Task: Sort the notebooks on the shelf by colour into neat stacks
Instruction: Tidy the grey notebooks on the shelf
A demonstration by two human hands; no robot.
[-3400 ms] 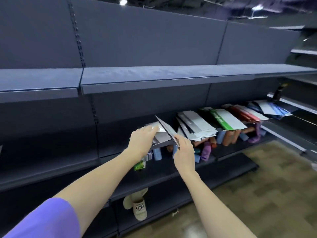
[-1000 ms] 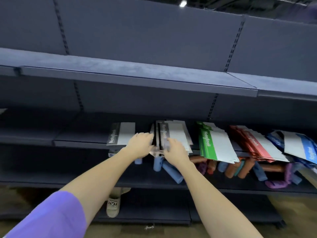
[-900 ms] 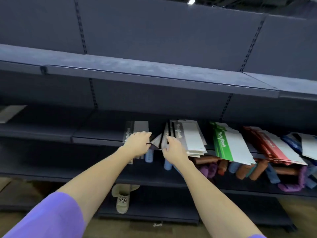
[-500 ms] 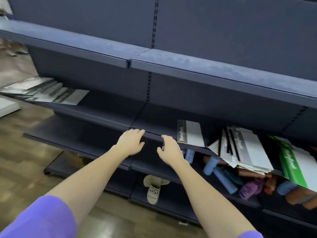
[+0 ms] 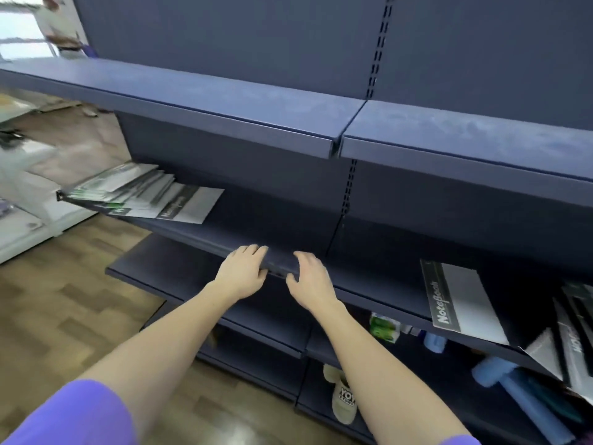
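Shelf (image 5: 224,242) front edge now: left hand (image 5: 240,274) and right hand (image 5: 309,284) rest apart, empty, notebook (image 5: 462,300) released; scattered pile (image 5: 138,194) likely next.

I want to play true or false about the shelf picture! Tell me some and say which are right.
1. Both hands, left and right, hold nothing. True.
2. A notebook lies right of the hands. True.
3. The top shelf is full of notebooks. False: none show on it.
4. A slipper sits low down. True.
5. The messy pile is red. False: grey, black and white, with green.
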